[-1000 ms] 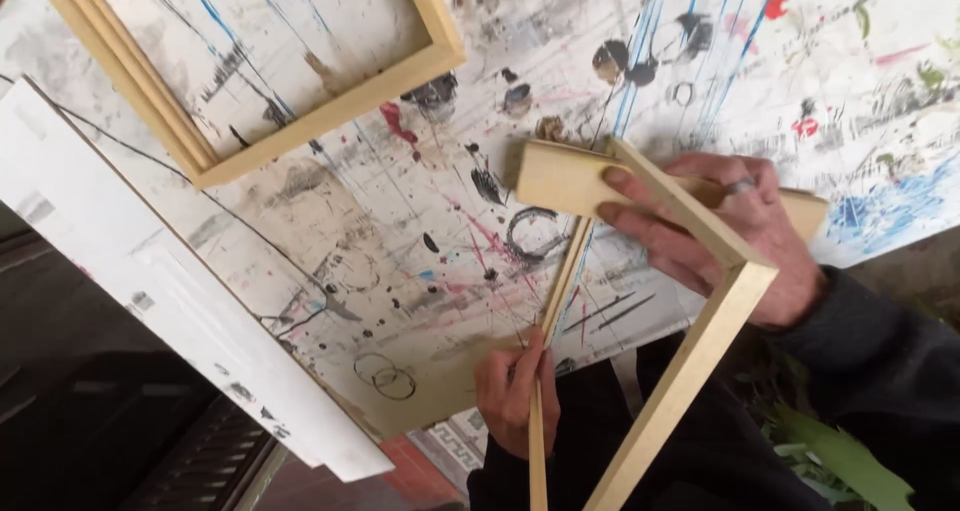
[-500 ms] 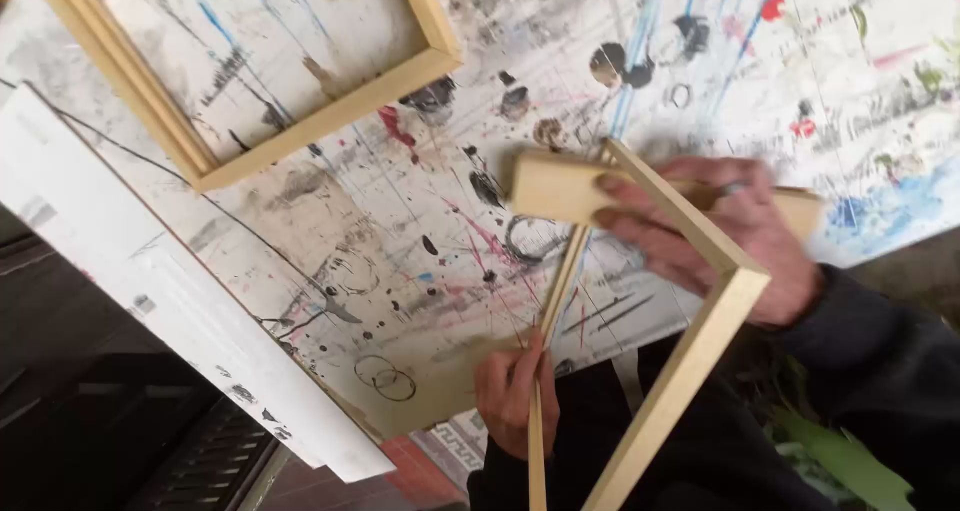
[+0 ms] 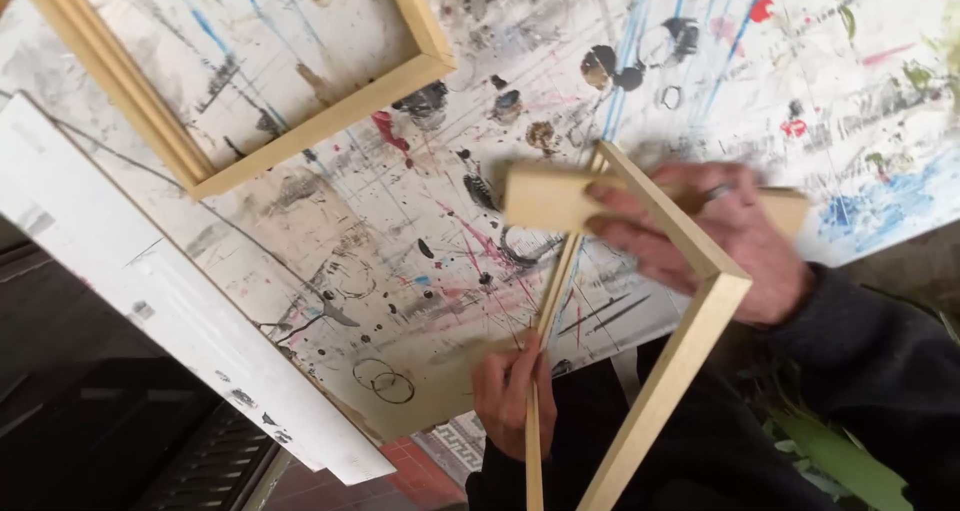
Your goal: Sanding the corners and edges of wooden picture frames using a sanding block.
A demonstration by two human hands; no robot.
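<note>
My left hand (image 3: 512, 393) grips the near side bar of a pale wooden frame (image 3: 690, 346) that I hold tilted over the edge of a paint-spattered white table (image 3: 380, 261). My right hand (image 3: 715, 239) wraps around a flat wooden block (image 3: 545, 199) and presses it against the frame's far corner. A ring shows on one finger. The block's far end sticks out past my hand to the right. My dark sleeves and lap lie under the frame.
A second, larger wooden frame (image 3: 320, 126) lies flat on the table at the upper left. The table's white edge (image 3: 180, 311) runs diagonally at the left, with dark floor below. Green leaves (image 3: 850, 461) show at the lower right.
My right hand and the block have shifted slightly along the frame's corner and appear blurred with motion. The left hand stays on the frame's bar.
</note>
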